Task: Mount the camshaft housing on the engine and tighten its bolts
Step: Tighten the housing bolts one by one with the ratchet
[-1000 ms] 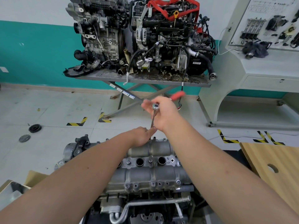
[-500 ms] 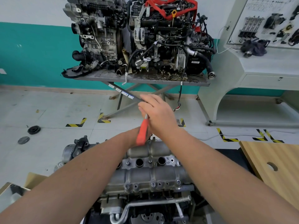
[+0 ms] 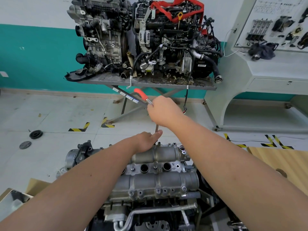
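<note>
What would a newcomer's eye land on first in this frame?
Probably the right hand at centre, gripping a ratchet whose red handle points up and left. Below it the left hand steadies the extension bar over the grey camshaft housing. Behind, two dirty engines crowd a metal table.

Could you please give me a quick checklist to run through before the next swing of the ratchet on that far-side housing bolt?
1. Right hand grips the ratchet at its head: ok.
2. Left hand steadies the extension bar near its foot: ok.
3. Socket seated on the bolt: cannot tell, hidden behind the left hand.
4. Camshaft housing lies on the engine: ok.
5. Near-edge bolts in place: ok; tightness cannot tell.
</note>
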`<action>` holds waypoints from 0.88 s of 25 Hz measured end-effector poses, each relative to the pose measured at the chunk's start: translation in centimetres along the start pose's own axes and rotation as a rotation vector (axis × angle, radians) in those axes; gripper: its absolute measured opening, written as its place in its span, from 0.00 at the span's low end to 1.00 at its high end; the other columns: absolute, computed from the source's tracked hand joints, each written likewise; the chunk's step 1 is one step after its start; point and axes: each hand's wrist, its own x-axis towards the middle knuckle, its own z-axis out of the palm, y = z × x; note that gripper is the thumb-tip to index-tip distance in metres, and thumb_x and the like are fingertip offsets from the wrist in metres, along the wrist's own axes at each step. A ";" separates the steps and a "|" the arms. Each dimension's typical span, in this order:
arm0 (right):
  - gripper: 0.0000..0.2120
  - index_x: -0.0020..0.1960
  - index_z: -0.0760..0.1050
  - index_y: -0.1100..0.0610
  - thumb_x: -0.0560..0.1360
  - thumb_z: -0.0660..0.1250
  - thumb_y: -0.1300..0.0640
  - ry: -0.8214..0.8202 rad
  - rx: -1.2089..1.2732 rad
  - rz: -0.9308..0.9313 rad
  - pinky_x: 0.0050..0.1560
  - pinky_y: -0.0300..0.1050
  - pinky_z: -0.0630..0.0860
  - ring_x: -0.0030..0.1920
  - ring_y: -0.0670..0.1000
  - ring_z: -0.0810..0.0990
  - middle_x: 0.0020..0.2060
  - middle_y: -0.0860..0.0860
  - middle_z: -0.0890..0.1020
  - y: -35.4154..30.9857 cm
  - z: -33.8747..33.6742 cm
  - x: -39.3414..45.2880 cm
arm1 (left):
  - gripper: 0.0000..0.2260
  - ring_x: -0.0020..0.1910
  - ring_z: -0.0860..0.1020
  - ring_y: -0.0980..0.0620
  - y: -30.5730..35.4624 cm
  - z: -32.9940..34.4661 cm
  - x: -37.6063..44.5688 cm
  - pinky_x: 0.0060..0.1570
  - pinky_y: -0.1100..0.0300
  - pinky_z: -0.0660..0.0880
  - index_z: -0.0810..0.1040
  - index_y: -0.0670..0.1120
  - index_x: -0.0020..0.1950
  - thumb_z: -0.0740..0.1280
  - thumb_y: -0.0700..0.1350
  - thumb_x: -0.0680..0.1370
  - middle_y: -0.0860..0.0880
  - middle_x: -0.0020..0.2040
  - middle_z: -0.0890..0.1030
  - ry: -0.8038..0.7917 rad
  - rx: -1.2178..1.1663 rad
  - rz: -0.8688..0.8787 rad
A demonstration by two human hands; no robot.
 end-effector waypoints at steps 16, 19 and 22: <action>0.14 0.63 0.81 0.61 0.78 0.66 0.64 0.718 0.360 -0.592 0.67 0.48 0.71 0.67 0.56 0.75 0.66 0.59 0.77 4.1 6.0 -1.6 | 0.16 0.61 0.75 0.42 -0.4 0.0 0.4 0.58 0.58 0.71 0.76 0.40 0.59 0.55 0.49 0.85 0.39 0.64 0.77 0.012 -0.054 0.055; 0.17 0.52 0.83 0.62 0.64 0.71 0.71 0.733 -0.179 -0.728 0.51 0.52 0.77 0.53 0.62 0.82 0.49 0.58 0.84 3.9 5.1 -1.2 | 0.17 0.65 0.73 0.43 -0.4 0.5 0.3 0.48 0.72 0.69 0.73 0.36 0.67 0.53 0.43 0.85 0.41 0.68 0.74 0.063 -0.198 0.077; 0.10 0.53 0.78 0.59 0.73 0.67 0.60 0.580 -0.432 -0.573 0.47 0.52 0.70 0.46 0.61 0.78 0.44 0.56 0.79 2.4 3.8 -1.4 | 0.15 0.54 0.75 0.44 -0.3 0.4 0.6 0.42 0.53 0.68 0.75 0.42 0.48 0.51 0.45 0.82 0.36 0.55 0.78 0.100 -0.141 0.052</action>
